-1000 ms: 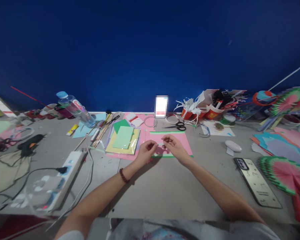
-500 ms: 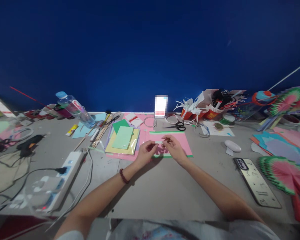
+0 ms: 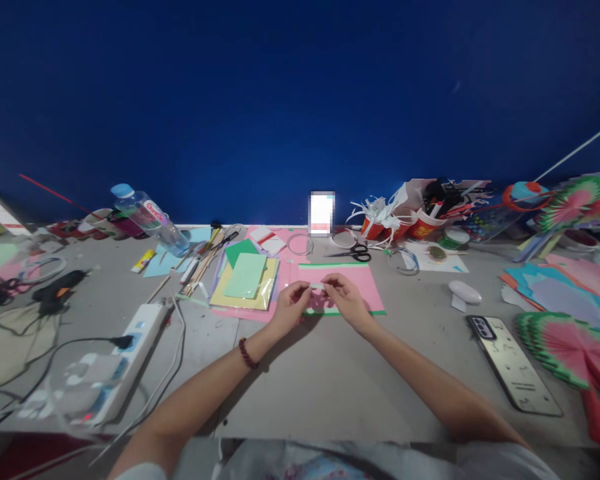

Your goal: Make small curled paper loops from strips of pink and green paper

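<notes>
My left hand (image 3: 291, 303) and my right hand (image 3: 347, 297) meet over a pink sheet of paper (image 3: 357, 280) with green edges, lying on the grey table (image 3: 305, 380). Both hands pinch a small pale strip of paper (image 3: 318, 285) between thumb and fingers, one at each end. A dark bead bracelet (image 3: 248, 352) sits on my left wrist. A stack of yellow, green and pink paper sheets (image 3: 247, 280) lies just left of my left hand.
Scissors (image 3: 356, 253) and wire rings lie behind the pink sheet. At left are a plastic bottle (image 3: 150, 217), a glue gun (image 3: 57, 292) and a power strip (image 3: 115, 363) with cables. At right lie a phone (image 3: 513, 363), a white case (image 3: 466, 292) and folded paper fans (image 3: 565, 343).
My hands have drawn slightly closer together on the small strip and lifted it a little. Nothing else on the table has moved.
</notes>
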The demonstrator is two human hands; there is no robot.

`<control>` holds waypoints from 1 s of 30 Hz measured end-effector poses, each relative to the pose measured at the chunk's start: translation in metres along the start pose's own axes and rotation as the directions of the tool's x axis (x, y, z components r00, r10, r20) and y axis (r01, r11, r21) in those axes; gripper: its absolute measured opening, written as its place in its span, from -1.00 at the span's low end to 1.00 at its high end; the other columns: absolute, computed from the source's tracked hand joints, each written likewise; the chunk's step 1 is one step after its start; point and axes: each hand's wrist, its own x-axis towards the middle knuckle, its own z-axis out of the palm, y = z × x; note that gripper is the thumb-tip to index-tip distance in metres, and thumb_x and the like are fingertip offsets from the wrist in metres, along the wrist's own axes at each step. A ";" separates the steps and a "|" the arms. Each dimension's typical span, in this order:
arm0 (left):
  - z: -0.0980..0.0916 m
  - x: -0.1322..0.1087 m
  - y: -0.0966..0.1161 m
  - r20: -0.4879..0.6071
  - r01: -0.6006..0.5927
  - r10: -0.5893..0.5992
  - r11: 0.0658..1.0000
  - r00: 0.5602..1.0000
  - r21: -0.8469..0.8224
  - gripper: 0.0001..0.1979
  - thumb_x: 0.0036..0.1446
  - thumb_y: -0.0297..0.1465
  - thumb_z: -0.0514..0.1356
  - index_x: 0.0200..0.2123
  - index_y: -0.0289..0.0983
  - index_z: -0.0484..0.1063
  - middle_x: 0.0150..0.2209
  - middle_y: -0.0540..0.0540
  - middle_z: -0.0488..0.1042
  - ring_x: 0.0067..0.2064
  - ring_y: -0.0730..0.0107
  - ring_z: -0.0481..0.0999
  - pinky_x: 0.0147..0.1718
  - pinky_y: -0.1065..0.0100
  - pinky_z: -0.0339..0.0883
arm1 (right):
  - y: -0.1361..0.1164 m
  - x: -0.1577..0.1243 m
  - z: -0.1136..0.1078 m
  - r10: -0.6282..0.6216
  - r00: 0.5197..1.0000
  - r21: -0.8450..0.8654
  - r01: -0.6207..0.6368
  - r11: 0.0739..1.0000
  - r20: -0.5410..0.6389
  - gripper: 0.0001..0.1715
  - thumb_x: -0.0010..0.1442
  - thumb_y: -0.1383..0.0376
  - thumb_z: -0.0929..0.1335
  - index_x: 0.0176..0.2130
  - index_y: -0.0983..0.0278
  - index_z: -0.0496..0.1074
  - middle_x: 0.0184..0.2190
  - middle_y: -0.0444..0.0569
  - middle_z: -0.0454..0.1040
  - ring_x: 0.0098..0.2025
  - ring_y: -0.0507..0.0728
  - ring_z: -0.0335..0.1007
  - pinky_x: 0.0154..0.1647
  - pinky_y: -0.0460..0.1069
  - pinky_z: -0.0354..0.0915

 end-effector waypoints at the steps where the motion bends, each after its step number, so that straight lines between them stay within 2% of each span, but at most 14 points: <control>1: 0.000 0.000 -0.001 0.001 0.006 -0.006 1.000 1.000 -0.001 -0.73 0.07 -0.19 0.21 -0.36 -0.30 0.45 -0.47 -0.02 0.43 -0.47 0.46 0.37 -0.49 0.44 0.25 | 0.001 0.000 0.001 -0.010 1.000 0.003 0.010 1.000 -0.002 -0.63 0.05 0.01 0.39 -0.28 0.22 0.37 -0.45 -0.11 0.40 -0.42 0.06 0.38 -0.47 -0.04 0.33; 5: -0.001 -0.001 -0.004 0.008 -0.001 0.001 1.000 1.000 -0.003 -0.73 0.11 -0.19 0.18 -0.32 -0.29 0.47 -0.42 -0.05 0.47 -0.42 0.44 0.41 -0.46 0.44 0.28 | 0.003 -0.001 0.001 -0.043 0.999 -0.024 0.043 0.999 0.024 -0.72 0.10 0.07 0.36 -0.28 0.22 0.38 -0.42 -0.09 0.41 -0.42 0.06 0.37 -0.46 -0.04 0.34; 8: -0.001 -0.002 -0.002 0.021 -0.017 0.017 1.000 1.000 0.008 -0.74 0.13 -0.21 0.16 -0.32 -0.30 0.48 -0.44 -0.05 0.46 -0.42 0.44 0.41 -0.45 0.44 0.29 | 0.000 -0.002 0.000 -0.170 0.985 -0.124 0.174 0.977 0.043 -0.82 0.15 0.17 0.32 -0.30 0.23 0.42 -0.37 -0.04 0.44 -0.38 0.08 0.38 -0.44 -0.02 0.33; 11: 0.000 -0.003 0.001 0.025 -0.032 0.032 0.999 0.999 -0.002 -0.76 0.13 -0.23 0.16 -0.34 -0.30 0.47 -0.49 -0.02 0.42 -0.46 0.46 0.37 -0.47 0.44 0.27 | -0.004 -0.004 0.000 -0.376 0.923 -0.260 0.384 0.886 0.082 -0.89 0.17 0.27 0.32 -0.31 0.22 0.46 -0.34 -0.01 0.46 -0.27 0.12 0.40 -0.30 0.02 0.36; 13: 0.002 -0.004 0.002 0.022 -0.040 0.040 0.999 0.999 -0.011 -0.76 0.14 -0.23 0.16 -0.37 -0.30 0.46 -0.48 -0.02 0.42 -0.44 0.46 0.38 -0.44 0.43 0.28 | -0.007 -0.005 0.000 -0.452 0.887 -0.337 0.457 0.823 0.098 -0.88 0.18 0.30 0.32 -0.30 0.20 0.49 -0.33 0.00 0.47 -0.23 0.14 0.40 -0.27 0.04 0.36; 17: 0.004 -0.005 0.003 0.036 -0.041 0.042 0.998 0.998 -0.042 -0.74 0.14 -0.21 0.17 -0.42 -0.29 0.44 -0.48 -0.01 0.42 -0.41 0.45 0.39 -0.38 0.42 0.30 | -0.006 -0.006 0.001 -0.503 0.859 -0.444 0.489 0.750 0.097 -0.84 0.22 0.32 0.31 -0.28 0.18 0.51 -0.33 0.01 0.48 -0.21 0.16 0.41 -0.25 0.06 0.38; 23: 0.005 -0.008 0.004 0.064 -0.024 0.024 1.000 0.998 0.013 -0.71 0.16 -0.17 0.14 -0.39 -0.28 0.45 -0.46 -0.04 0.45 -0.43 0.43 0.40 -0.45 0.42 0.29 | -0.004 -0.008 -0.002 -0.581 0.809 -0.576 0.516 0.635 0.084 -0.85 0.23 0.29 0.34 -0.27 0.17 0.55 -0.30 0.02 0.48 -0.19 0.18 0.39 -0.16 0.11 0.36; 30: 0.002 -0.010 -0.001 0.072 -0.199 0.188 0.955 0.980 0.218 -0.76 0.23 -0.28 0.08 -0.33 -0.27 0.48 -0.35 -0.09 0.52 -0.30 0.36 0.45 -0.30 0.37 0.28 | -0.008 -0.009 -0.001 -0.615 0.778 -0.639 0.539 0.549 0.127 -0.82 0.23 0.32 0.33 -0.27 0.15 0.55 -0.30 0.01 0.50 -0.19 0.17 0.38 -0.15 0.12 0.34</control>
